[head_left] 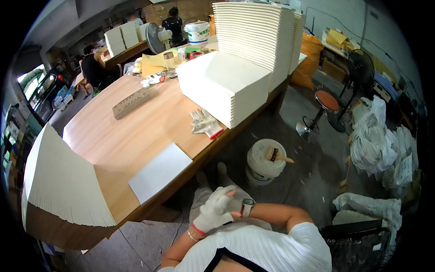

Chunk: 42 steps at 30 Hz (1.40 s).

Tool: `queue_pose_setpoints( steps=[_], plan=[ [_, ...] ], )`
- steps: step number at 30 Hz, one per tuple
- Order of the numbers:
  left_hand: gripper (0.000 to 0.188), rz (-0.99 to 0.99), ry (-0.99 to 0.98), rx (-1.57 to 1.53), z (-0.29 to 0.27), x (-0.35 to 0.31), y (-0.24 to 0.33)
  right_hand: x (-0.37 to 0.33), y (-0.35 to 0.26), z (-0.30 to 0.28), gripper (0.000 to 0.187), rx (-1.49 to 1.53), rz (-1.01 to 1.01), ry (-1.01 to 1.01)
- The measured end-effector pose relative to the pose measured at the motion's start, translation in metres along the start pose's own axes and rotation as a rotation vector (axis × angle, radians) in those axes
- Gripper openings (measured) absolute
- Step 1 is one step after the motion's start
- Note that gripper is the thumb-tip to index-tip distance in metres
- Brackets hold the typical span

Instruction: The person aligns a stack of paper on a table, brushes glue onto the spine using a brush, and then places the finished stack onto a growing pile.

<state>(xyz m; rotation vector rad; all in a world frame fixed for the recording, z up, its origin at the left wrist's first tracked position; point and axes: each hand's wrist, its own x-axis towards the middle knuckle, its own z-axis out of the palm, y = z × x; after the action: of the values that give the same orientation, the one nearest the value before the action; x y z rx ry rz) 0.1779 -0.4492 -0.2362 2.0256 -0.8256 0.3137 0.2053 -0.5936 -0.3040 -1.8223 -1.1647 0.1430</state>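
Head view: over the lap, beside the table's [97, 136] near edge, left hand [215, 207] in a white, red-cuffed glove [205, 221], fingers close together; cannot tell if pinching. Right hand [235, 214] bare, against the glove, fingers mostly hidden; cannot tell if spread or pressed together. Along that edge, second glove [205, 123] beside paper stack [222, 86]; white sheet [161, 172] farther left.
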Motion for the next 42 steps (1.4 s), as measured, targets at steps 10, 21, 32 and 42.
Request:
queue_pose_setpoints(
  steps=[10, 21, 32, 42],
  plan=[
    [0.039, -0.722, 0.694, 0.127, -0.032, -0.104, -0.040, 0.029, 0.043, -0.023, 0.019, 1.015, 0.620, 0.500],
    [0.029, -0.569, 0.677, -0.071, -0.029, -0.092, -0.031, 0.063, 0.018, 0.012, 0.030, 1.827, 0.703, 0.274],
    [0.030, -0.091, 0.605, 0.507, -0.107, -0.073, 0.000, 0.074, -0.014, 0.029, 0.047, 2.108, 0.527, -0.055],
    [0.063, -0.656, 1.572, 1.241, -0.375, -0.213, 0.019, 0.069, -0.010, 0.028, 0.037, 1.697, 0.845, 0.220]
  ],
)
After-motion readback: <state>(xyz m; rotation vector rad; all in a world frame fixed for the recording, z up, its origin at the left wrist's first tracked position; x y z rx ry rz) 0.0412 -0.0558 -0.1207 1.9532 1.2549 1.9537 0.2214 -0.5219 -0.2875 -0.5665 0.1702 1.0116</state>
